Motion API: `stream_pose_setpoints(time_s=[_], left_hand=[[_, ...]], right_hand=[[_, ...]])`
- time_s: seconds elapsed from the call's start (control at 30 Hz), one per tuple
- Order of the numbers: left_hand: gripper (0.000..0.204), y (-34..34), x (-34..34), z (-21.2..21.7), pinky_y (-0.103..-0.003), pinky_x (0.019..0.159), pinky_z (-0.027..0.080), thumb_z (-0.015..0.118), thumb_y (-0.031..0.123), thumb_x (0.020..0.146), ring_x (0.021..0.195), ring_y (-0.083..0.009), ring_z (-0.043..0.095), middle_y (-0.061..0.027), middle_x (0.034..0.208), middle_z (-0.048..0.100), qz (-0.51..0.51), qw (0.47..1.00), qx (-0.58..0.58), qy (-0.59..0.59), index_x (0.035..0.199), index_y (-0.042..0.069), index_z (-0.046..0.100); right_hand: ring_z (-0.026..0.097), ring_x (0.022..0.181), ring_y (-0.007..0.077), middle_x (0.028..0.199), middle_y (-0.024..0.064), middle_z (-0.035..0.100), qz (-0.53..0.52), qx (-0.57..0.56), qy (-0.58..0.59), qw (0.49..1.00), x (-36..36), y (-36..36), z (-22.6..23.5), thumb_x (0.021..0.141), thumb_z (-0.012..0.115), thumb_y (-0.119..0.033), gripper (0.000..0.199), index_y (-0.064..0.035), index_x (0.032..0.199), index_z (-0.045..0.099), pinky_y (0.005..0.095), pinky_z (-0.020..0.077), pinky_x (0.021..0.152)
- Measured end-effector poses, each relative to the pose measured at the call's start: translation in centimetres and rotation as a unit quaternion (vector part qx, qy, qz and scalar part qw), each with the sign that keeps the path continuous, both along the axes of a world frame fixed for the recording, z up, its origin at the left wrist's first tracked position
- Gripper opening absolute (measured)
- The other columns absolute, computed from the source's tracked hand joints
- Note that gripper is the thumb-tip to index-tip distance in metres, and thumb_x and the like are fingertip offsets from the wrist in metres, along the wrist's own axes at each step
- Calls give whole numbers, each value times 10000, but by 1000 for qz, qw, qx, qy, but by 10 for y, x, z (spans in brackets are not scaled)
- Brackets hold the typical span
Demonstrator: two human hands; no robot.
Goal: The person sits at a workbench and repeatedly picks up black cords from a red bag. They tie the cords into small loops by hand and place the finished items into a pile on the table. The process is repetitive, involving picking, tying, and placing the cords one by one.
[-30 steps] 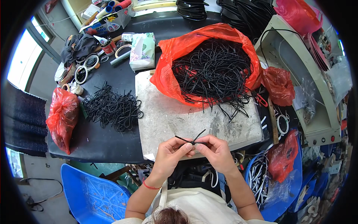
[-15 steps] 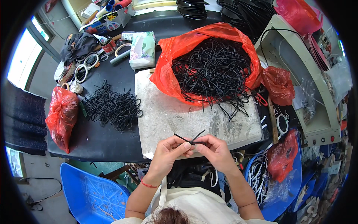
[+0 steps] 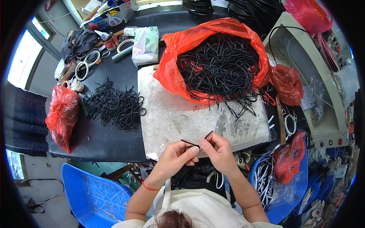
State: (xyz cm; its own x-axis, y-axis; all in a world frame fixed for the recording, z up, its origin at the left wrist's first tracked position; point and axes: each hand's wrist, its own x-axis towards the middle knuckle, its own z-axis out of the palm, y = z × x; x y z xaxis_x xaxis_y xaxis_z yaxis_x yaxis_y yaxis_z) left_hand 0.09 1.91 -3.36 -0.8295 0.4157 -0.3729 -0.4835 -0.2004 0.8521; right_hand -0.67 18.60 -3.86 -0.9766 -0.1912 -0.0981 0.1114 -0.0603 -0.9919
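Between my two hands is a short black cord (image 3: pixel 189 143), its two loose ends sticking up past the fingertips. My left hand (image 3: pixel 178 155) pinches it between thumb and fingers; my right hand (image 3: pixel 215 151) pinches it just beside. Part of the cord is hidden behind the fingers. Both hands are over the front edge of a stained pale board (image 3: pixel 167 117). Beyond them, a big open red plastic bag (image 3: pixel 171 81) holds a heap of straight black cords (image 3: pixel 220 68). Left of the board lies a pile of looped black cords (image 3: pixel 114 104).
A tied red bag (image 3: pixel 62 114) stands at the left table edge. Tape rolls (image 3: pixel 81 71), a tissue pack (image 3: pixel 145 47) and a box (image 3: pixel 110 17) sit behind. Blue bins (image 3: pixel 93 193) flank me below the table; a beige machine housing (image 3: pixel 323 125) is at right.
The cord's ends, crossed in an X before, now slant apart between my fingers. My hands have shifted slightly, still pinching it. The whole view has moved a little.
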Motion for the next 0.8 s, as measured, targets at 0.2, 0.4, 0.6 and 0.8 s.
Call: stream_pose_setpoints(time_s=[0.2, 0.4, 0.6, 0.8], left_hand=[[205, 7, 10, 8, -182, 579, 425, 568, 176, 879, 668, -55, 556, -24, 773, 609, 56, 998, 8, -9, 981, -1, 589], [187, 3, 1, -1, -222, 569, 470, 546, 105, 872, 629, -86, 582, -59, 712, 628, 2, 981, -138, 138, 981, -42, 583], [200, 3, -11, 9, -231, 651, 478, 581, 60, 832, 706, -99, 590, -86, 796, 627, 34, 948, -275, 156, 1005, -39, 572], [206, -25, -4, 5, -268, 632, 465, 625, 8, 744, 684, -189, 592, -111, 800, 608, 137, 797, -467, 358, 950, 4, 616]], right_hand=[[384, 564, 30, 623, -24, 483, -58, 20, 51, 997, 6, -8, -4, 872, 572, -152, 194, -14, 739, 543, 206, 303, 476], [388, 513, 46, 532, -8, 472, -83, 134, 15, 987, 0, -4, 1, 840, 605, -153, 213, -10, 696, 540, 229, 317, 453], [477, 507, 99, 594, 92, 550, -50, 239, 28, 969, -21, 9, 9, 824, 608, -150, 178, 22, 780, 592, 268, 386, 485], [518, 592, 126, 808, 73, 532, -125, 306, 133, 934, -15, 28, 1, 818, 597, -67, 121, -6, 923, 605, 238, 415, 533]])
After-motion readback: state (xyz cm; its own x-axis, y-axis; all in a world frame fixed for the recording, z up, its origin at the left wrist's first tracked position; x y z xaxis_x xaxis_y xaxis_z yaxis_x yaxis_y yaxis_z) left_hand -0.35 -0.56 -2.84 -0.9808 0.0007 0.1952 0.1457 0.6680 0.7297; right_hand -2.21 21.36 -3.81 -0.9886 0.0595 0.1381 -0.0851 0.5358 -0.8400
